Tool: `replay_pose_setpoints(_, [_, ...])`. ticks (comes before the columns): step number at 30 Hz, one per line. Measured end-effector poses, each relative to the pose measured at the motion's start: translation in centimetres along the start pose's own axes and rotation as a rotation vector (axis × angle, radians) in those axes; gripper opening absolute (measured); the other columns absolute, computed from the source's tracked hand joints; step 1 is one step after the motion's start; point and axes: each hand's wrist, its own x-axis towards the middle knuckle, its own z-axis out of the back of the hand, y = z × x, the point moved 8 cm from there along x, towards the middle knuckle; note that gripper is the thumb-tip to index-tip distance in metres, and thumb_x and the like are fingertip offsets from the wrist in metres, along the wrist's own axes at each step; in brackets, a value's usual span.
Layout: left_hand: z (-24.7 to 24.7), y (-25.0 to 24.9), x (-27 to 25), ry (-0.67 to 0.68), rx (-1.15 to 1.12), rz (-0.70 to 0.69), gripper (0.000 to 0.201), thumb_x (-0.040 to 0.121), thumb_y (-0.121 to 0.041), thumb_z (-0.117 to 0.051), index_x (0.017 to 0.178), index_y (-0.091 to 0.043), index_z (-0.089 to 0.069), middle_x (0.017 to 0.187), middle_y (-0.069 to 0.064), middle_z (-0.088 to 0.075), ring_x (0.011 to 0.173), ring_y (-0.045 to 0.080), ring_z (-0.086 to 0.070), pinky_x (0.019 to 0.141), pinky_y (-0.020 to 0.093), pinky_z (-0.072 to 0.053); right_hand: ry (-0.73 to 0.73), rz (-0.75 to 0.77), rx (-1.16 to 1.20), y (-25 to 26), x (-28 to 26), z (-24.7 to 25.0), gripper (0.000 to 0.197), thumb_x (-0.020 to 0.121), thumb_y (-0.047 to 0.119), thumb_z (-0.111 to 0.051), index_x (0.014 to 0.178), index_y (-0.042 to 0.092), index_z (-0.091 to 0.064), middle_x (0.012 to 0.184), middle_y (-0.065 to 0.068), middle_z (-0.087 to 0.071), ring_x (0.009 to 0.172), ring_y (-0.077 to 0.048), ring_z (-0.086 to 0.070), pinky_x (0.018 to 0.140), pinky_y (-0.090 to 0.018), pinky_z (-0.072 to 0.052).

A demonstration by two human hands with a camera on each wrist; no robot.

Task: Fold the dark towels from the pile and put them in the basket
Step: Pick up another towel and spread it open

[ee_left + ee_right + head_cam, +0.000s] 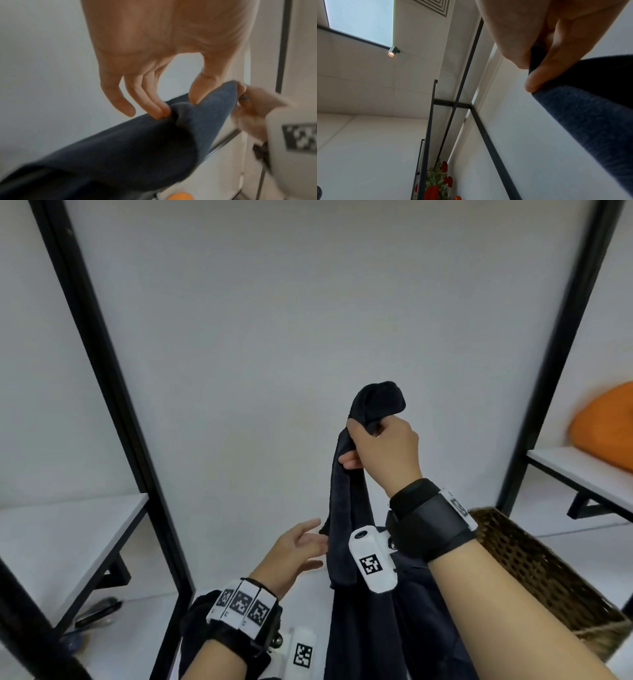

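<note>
The right hand grips the dark towel high, basket at 4 o'clock. The left hand, fingers relaxed (touching only), should find the hanging edge and spread it.

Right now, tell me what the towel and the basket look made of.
Towel: soft dark navy fabric, probably terry or microfibre; the nap looks fuzzy and matte where it drapes limply from the right hand.
Basket: woven brown fibre, perhaps rattan or wicker, with an open lattice weave.
</note>
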Motion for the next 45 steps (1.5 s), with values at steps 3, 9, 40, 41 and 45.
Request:
replay_pose_setpoints(3, [-0.5, -0.5, 0.1, -0.018, -0.177, -0.036, 0.057, 0.072, -0.017, -0.08, 0.124, -0.015, -0.055, 0.096, 0.007, -0.072, 0.096, 0.019, -0.068, 0.087, 0.034, -0.053, -0.024, -0.031, -0.017, -1.7, -1.2, 1.4, 0.03, 0.089, 0.025, -0.066, 0.07, 0.011, -0.048, 0.049, 0.001, -0.064, 0.048, -0.022, -0.069, 0.045, -0.02, -0.05])
replay_pose_setpoints(9, [-2.6, 2.4, 1.0, 0.009, 0.325, 0.148, 0.067, 0.071, -0.032, -0.084, 0.127, -0.025, -0.048, 0.122, -0.004, -0.054, 0.106, 0.012, -0.062, 0.081, 0.028, -0.056, -0.04, -0.176, 0.019, -6.3, -4.0, 2.9, 0.024, 0.09, 0.026, -0.063, 0.081, 0.004, -0.057, 0.056, -0.005, -0.069, 0.05, -0.022, -0.07, 0.046, -0.021, -0.052])
replay_pose_setpoints(40, [4.4, 31.2, -4.9, -0.153, 0.709, 0.495, 0.007, 0.099, -0.027, -0.046, 0.098, -0.025, -0.052, 0.09, -0.001, -0.062, 0.078, 0.013, -0.056, 0.058, 0.017, -0.036, 0.604, -0.808, -0.72, -47.8, -25.9, 0.1, 0.045, 0.101, 0.041, -0.044, 0.114, -0.001, -0.056, 0.115, -0.017, -0.06, 0.108, -0.034, -0.057, 0.087, -0.032, -0.043])
replay_pose_setpoints(41, [4.8, 31.7, -5.1, -0.16, 0.698, 0.494, 0.007, 0.099, -0.026, -0.047, 0.097, -0.025, -0.053, 0.089, -0.001, -0.063, 0.078, 0.013, -0.057, 0.058, 0.016, -0.036, 0.639, -0.78, -0.773, -48.2, -25.9, -0.5, 0.045, 0.101, 0.041, -0.045, 0.114, 0.0, -0.057, 0.115, -0.017, -0.06, 0.109, -0.035, -0.057, 0.091, -0.036, -0.046])
replay_pose_setpoints(45, [6.0, 33.5, -6.5, -0.108, 0.686, 0.552, 0.008, 0.098, -0.025, -0.048, 0.1, -0.022, -0.055, 0.091, 0.001, -0.064, 0.083, 0.017, -0.058, 0.062, 0.018, -0.04, 0.844, -0.719, -0.998, -49.1, -27.1, -2.4, 0.05, 0.101, 0.042, -0.039, 0.123, 0.0, -0.055, 0.129, -0.018, -0.054, 0.122, -0.035, -0.046, 0.1, -0.043, -0.043])
